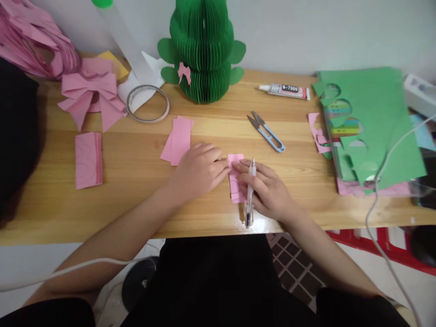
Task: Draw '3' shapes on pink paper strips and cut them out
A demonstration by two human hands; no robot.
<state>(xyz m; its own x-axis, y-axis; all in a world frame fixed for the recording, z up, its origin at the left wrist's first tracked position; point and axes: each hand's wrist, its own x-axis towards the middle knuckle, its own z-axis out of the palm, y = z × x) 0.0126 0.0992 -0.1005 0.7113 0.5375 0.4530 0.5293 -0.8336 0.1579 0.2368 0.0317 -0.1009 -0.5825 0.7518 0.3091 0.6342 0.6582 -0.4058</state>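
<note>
I have the pink paper strip [235, 185] on the counter [204, 213], right between my two grips. My left grip [200, 170] sits at the strip's nine o'clock, fingertips touching its edge; the view is too coarse for me to tell whether they pinch it. My right grip [270, 190], toward three, is closed on a clear pen [250, 193], its fingertips also resting on the strip. From the strip, pink paper slips [181, 141] lie at ten, thread snips [271, 137] at one.
</note>
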